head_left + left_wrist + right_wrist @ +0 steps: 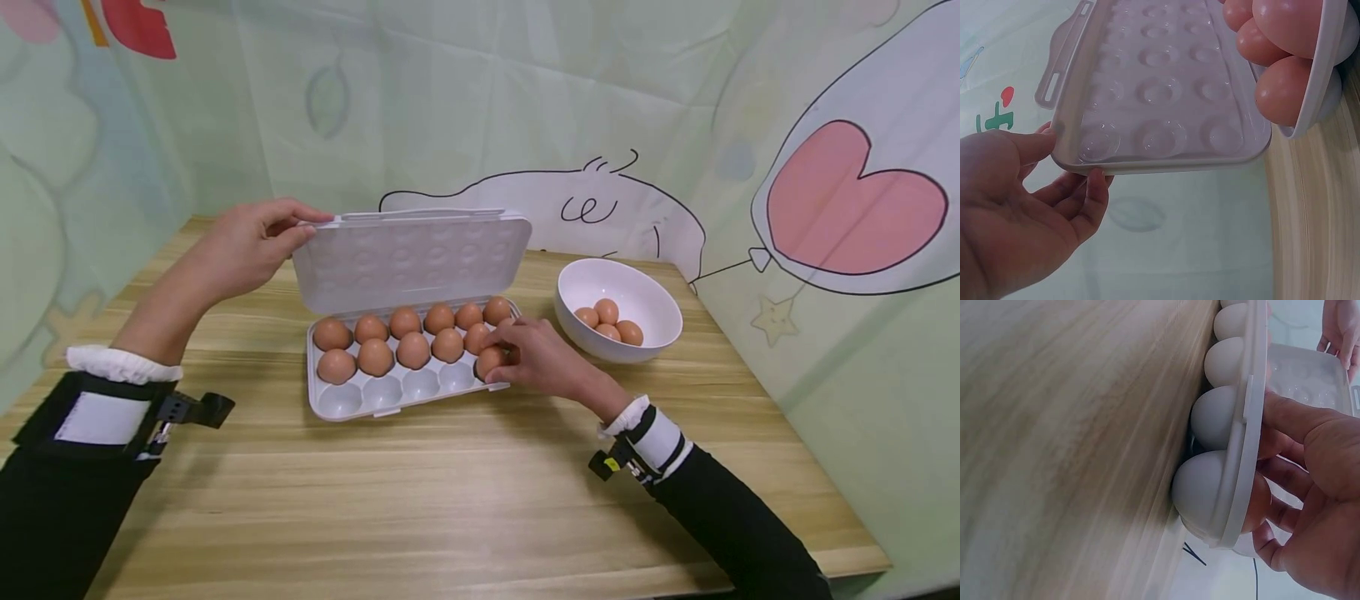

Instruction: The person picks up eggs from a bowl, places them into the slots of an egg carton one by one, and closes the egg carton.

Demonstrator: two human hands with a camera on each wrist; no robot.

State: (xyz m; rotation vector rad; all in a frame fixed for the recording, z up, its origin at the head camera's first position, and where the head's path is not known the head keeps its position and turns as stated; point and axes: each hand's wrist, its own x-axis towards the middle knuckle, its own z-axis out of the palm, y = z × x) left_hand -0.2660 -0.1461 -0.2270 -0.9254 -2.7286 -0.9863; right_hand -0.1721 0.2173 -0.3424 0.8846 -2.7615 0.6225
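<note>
A white plastic egg box lies on the table with its lid tilted up. My left hand grips the lid's upper left corner; in the left wrist view the thumb is on one side and the fingers are on the other. At the front right cup, my right hand pinches a brown egg between thumb and fingers. Brown eggs fill the two rows behind it. Several cups in the front row hold nothing. The right hand partly hides the eggs at that end.
To the right of the box stands a white bowl with several brown eggs inside. The wooden table meets a printed cloth at the back and sides.
</note>
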